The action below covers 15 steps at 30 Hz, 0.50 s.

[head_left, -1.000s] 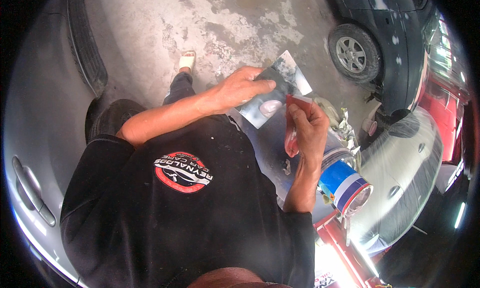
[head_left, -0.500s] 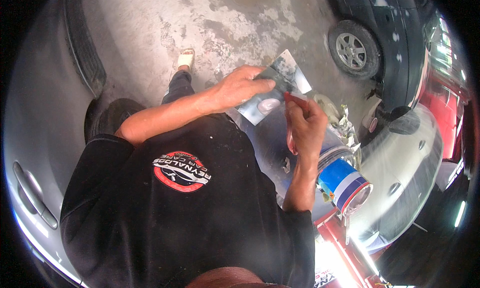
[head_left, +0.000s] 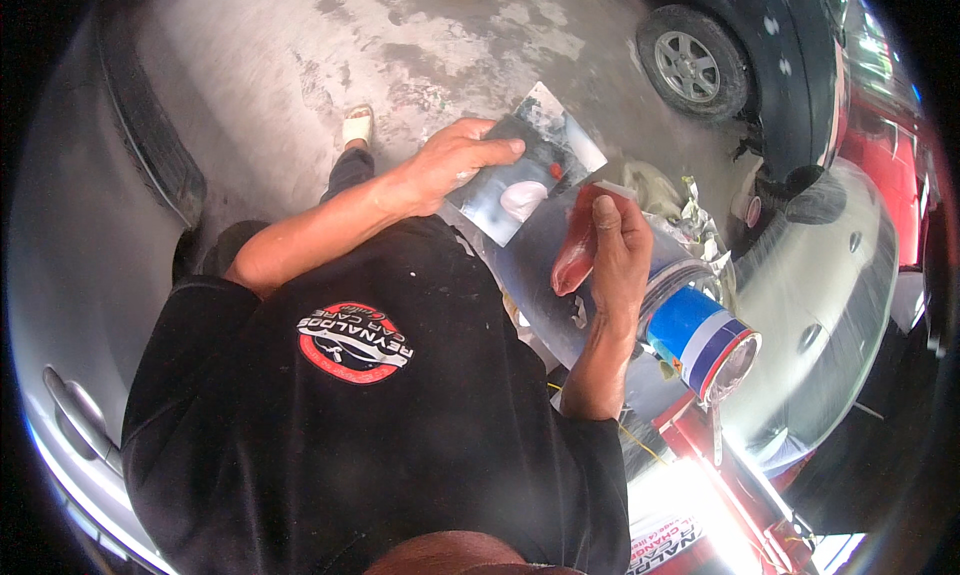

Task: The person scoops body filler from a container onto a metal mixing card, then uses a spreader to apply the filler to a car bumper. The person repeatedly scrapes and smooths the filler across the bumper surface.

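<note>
My left hand grips a flat mixing plate with its thumb on top. A pale pink-white dollop sits on the plate, with a small red dab above it. My right hand is closed on a squashed red tube, thumb pressing near its upper end, a little right of the plate. Below both hands is a grey-blue surface. On it, right of my right hand, a blue, white-banded can lies tilted, and crumpled light wrapping lies behind it.
A dark car with a silver-rimmed wheel stands at upper right; a silver car door is at my left. A plastic-covered car part lies right, near red metal. Concrete floor lies ahead, my sandalled foot on it.
A red dab now shows on the plate, where the tube's tip was. My right hand has drawn the tube back from the plate and turned it. The view has shifted slightly.
</note>
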{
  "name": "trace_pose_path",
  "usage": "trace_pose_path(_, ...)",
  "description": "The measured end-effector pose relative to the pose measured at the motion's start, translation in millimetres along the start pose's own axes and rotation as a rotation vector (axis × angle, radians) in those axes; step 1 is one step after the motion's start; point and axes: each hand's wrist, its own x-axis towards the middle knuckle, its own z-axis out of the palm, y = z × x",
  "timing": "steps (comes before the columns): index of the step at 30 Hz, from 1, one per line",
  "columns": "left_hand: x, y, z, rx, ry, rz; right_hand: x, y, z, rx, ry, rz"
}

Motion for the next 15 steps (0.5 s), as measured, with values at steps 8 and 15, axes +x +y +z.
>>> trace_pose_path(8, 4.4, -4.7, -1.4, 0.021, -0.001, -0.042, 2.8, 0.6, 1.5, -0.125, 0.000, 0.002)
trace_pose_path(15, 7.2, -18.1, -11.0, 0.133, 0.074, -0.043, 5.3, -5.7, 7.5, -0.238, 0.055, -0.027)
